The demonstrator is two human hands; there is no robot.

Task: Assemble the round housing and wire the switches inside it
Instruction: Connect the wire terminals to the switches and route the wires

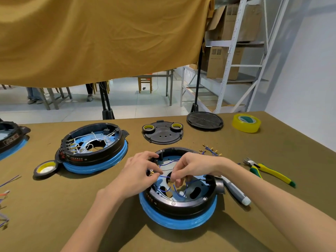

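A round black housing [181,206] with a blue band round its base sits on the table in front of me. Blue wires [164,177] loop across its inside. My left hand [140,171] reaches over the housing's left rim and pinches a small switch block with brass terminals [151,172]. My right hand [190,166] hangs over the middle of the housing and pinches a blue wire end near the centre. Loose blue wires with brass terminals [211,150] lie just behind the housing.
A second housing with white wires [94,148] stands at the left, a tape roll [45,169] beside it. Behind are a black cover plate [163,133], a round lid [204,120] and yellow tape [246,122]. Yellow-green cutters [267,171] and a screwdriver [234,190] lie at the right.
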